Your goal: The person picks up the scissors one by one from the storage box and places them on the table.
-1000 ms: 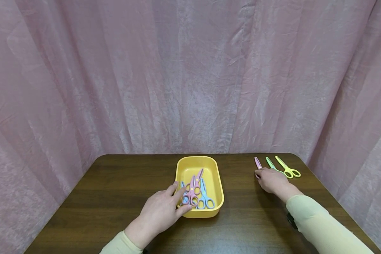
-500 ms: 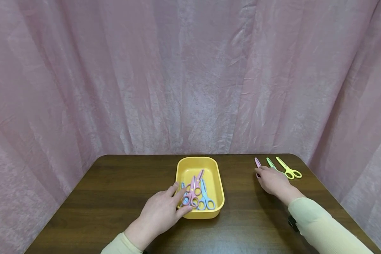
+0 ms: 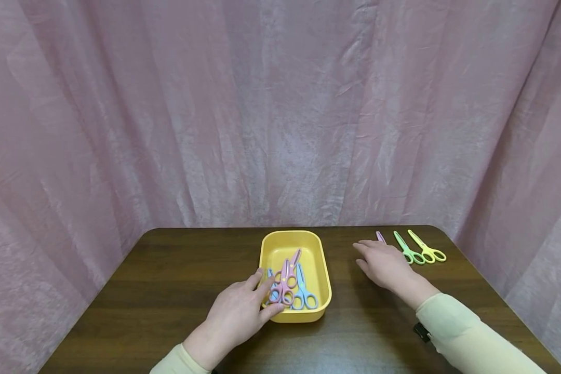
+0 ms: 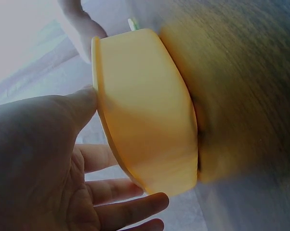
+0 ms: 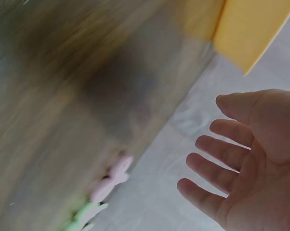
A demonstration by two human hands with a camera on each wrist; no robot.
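My left hand rests at the near left corner of a yellow plastic tray. In the left wrist view its thumb and relaxed fingers lie along the rim of the tray. Inside the tray are pink scissors and light blue scissors, some overlapping. My right hand holds nothing, its fingers extended over the table; the right wrist view shows the palm bare. Behind it lie purple-pink scissors, mostly hidden by the hand, then green scissors and yellow scissors.
A dark brown wooden table bears everything. Its back edge meets a pink curtain, which also hangs at both sides. The row of scissors lies near the table's back right corner.
My right hand has let go of the purple-pink scissors and moved left and toward me, uncovering the green scissors' handles. My left hand and the tray stay put.
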